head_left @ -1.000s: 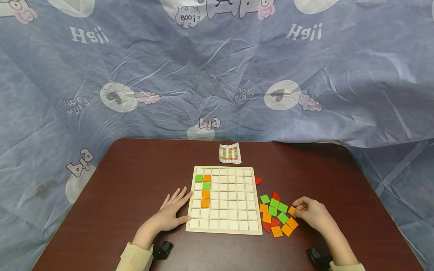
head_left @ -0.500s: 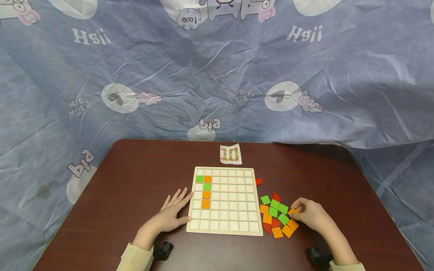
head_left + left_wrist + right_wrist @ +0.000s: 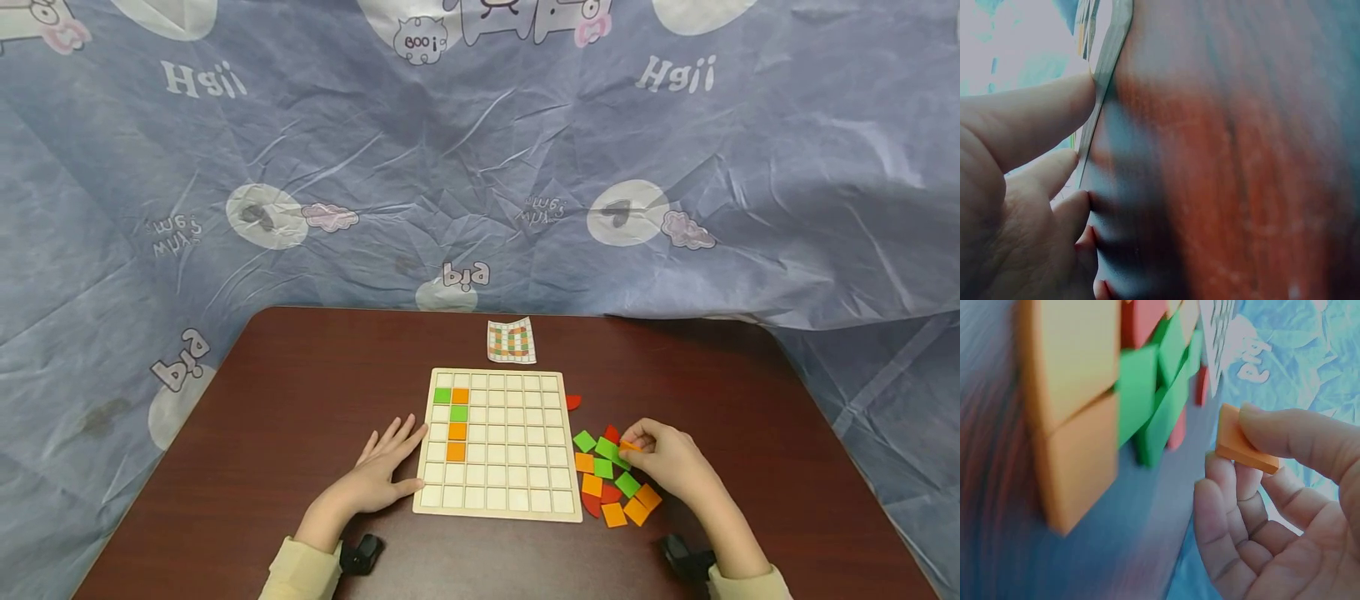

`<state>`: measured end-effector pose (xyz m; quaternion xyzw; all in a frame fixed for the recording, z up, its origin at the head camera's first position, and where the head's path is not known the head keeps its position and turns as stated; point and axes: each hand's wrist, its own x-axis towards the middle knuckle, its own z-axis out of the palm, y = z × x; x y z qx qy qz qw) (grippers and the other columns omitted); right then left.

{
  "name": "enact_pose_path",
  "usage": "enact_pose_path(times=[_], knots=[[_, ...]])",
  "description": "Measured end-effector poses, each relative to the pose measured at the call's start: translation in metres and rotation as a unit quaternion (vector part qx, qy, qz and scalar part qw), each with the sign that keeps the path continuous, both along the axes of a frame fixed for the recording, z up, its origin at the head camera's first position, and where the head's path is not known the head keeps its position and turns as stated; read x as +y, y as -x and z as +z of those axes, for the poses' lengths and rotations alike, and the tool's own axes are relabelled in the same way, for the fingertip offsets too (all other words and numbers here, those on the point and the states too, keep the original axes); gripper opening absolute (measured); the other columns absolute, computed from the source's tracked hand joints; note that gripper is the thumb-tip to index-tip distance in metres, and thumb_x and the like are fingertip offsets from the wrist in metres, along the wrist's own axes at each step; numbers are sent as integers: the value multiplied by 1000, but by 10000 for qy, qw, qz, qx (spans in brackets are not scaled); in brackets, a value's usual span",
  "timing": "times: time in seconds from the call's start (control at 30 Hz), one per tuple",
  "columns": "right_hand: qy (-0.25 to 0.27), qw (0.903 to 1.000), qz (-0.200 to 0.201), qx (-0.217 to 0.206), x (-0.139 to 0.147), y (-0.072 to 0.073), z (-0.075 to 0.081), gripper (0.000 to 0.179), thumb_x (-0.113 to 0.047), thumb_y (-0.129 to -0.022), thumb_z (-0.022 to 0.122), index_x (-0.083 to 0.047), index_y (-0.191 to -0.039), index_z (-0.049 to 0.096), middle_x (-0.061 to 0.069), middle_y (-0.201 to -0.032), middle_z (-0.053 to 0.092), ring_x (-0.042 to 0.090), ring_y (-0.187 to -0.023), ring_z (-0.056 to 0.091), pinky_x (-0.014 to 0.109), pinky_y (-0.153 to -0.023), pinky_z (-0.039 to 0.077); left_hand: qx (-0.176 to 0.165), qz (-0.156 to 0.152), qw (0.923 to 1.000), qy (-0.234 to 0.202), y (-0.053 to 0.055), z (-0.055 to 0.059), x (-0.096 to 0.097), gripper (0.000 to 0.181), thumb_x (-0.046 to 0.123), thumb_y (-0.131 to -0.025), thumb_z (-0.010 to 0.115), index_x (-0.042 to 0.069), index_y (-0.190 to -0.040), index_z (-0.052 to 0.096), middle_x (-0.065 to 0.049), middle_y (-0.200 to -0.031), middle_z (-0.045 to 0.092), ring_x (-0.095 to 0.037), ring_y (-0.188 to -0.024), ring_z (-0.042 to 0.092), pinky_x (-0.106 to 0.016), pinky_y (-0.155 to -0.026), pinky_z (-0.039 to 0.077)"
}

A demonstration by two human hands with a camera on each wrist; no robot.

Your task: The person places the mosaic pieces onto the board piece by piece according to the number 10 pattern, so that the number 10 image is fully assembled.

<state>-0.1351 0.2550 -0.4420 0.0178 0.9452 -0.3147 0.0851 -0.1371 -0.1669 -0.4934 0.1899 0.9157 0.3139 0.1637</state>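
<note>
My right hand pinches an orange square tile between thumb and fingers, lifted off the table beside the heap of loose tiles. With fingers spread, my left hand rests on the table, thumb and a fingertip touching the left edge of the pale grid board. In the left wrist view the thumb meets the board's side. On the board, a green tile and an orange tile sit side by side in the second row; below the orange one, the same column holds a green and two orange tiles.
Loose green tiles, orange tiles and red curved pieces lie right of the board. Another red piece touches or nears its right edge. A patterned card lies behind the board. A blue printed cloth hangs beyond the table.
My right hand has lifted the orange tile from the right side of the heap and moved left and away from me, over the green tiles. The left hand has stayed at the board's edge.
</note>
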Motion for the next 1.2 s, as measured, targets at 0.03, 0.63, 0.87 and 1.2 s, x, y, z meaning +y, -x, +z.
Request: enact_pose_path(times=[0.03, 0.63, 0.87, 1.2], knots=[[31, 10000, 8, 8, -4, 0, 1, 16, -14, -85, 75, -6, -94, 65, 3, -84, 63, 15, -75, 56, 26, -63, 48, -3, 4, 10000, -8, 0, 0, 0, 78, 27, -93, 68, 14, -157, 26, -15, -165, 13, -38, -153, 5, -62, -119, -2], [1421, 9889, 365, 211, -98, 9, 1, 19, -12, -77, 83, -10, -88, 68, -1, -80, 66, 10, -71, 61, 21, -63, 50, 35, 47, 10000, -5, -2, 0, -1, 78, 27, -92, 69, 12, -157, 27, -16, -165, 15, -39, -153, 6, -63, -119, -2], [1963, 9778, 702, 196, -133, 11, -10, 15, -7, -78, 80, -10, -87, 69, -1, -78, 68, 9, -69, 63, 20, -63, 50, -3, 67, 10000, 18, -2, 0, 0, 78, 26, -93, 68, 15, -157, 26, -13, -165, 13, -37, -153, 5, -61, -120, -2], [2180, 9669, 1318, 157, -162, 9, -26, 12, -7, -81, 78, -8, -91, 70, 0, -82, 68, 8, -69, 62, 20, -62, 50, 32, -26, 9999, 96, -2, 4, 1, 78, 29, -94, 67, 11, -157, 26, -18, -165, 13, -41, -152, 5, -64, -119, -1]])
